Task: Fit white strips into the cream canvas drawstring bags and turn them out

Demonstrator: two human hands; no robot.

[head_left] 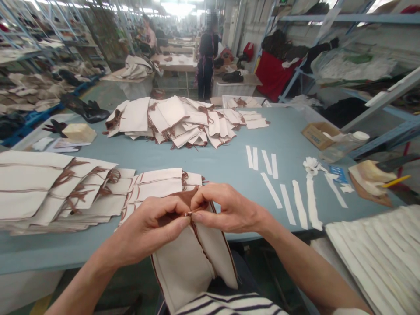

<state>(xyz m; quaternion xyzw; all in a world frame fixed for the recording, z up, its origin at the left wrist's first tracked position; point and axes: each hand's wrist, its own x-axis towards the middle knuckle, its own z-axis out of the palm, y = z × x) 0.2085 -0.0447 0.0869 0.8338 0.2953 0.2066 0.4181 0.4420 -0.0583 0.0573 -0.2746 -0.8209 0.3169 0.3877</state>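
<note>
Between my hands hangs a cream fabric piece (183, 267) with brown edging, draped from the table's near edge down over my lap. My left hand (157, 223) pinches its top edge between thumb and fingers. Close beside it, my right hand (219, 208) pinches the same edge, the fingertips of both hands almost touching at a brown seam. Something small and pale shows at the left fingertips, too small to name. Just behind my hands lies a stack of similar cream pieces (157, 179) with brown cords.
A larger stack of cream pieces (33, 183) lies at left, and a loose heap (177, 118) at the back. White strips (271, 190) are spread at right, near a cardboard box (320, 134) and a plastic jar (348, 146). A person (206, 57) stands beyond the table.
</note>
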